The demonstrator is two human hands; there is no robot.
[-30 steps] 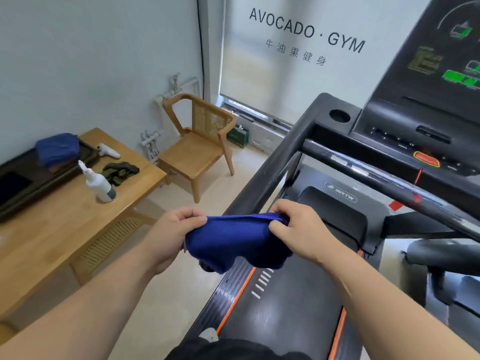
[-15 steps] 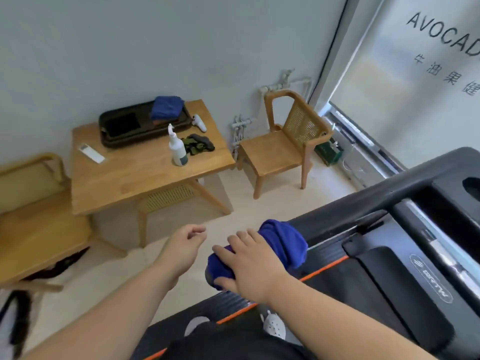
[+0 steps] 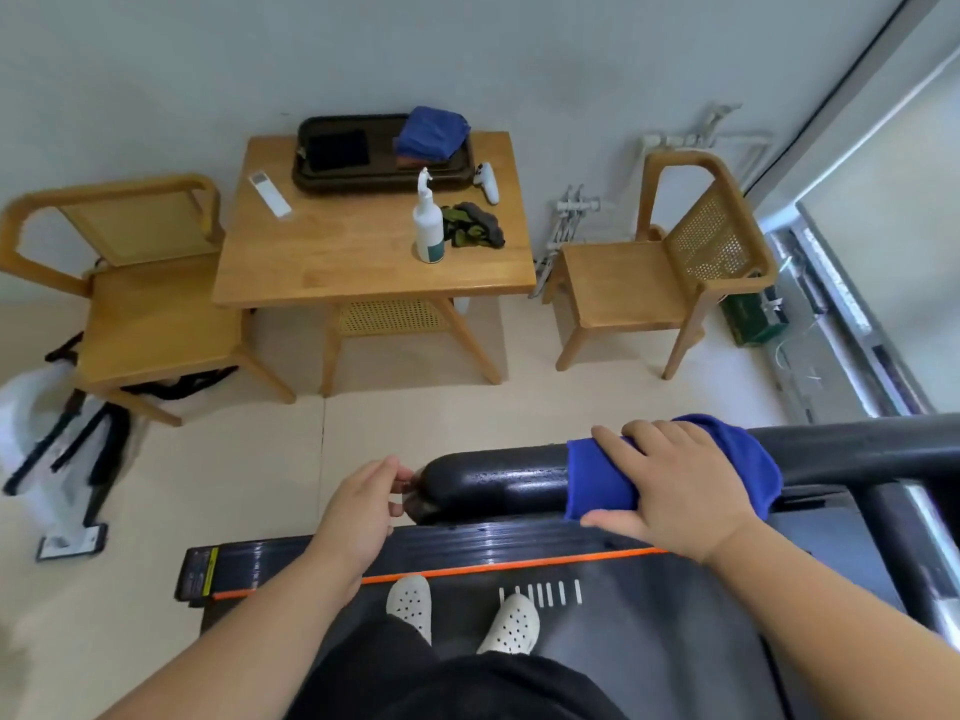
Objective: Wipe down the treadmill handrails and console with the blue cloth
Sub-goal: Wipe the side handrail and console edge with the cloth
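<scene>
Right hand (image 3: 680, 491) clamps blue cloth (image 3: 597, 480) around handrail (image 3: 493, 483); left hand (image 3: 358, 506) loosely curled, empty.

The cloth (image 3: 597, 480) is deep blue, the handrail (image 3: 498, 480) glossy black. The treadmill deck (image 3: 467, 556) is black with an orange stripe. The table (image 3: 358, 252) is light wood.

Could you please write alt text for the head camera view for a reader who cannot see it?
The right hand presses a blue cloth wrapped over a black treadmill handrail, while the left hand touches the rail's rounded end. Beyond stand a wooden table with a spray bottle and two wooden chairs.
</scene>
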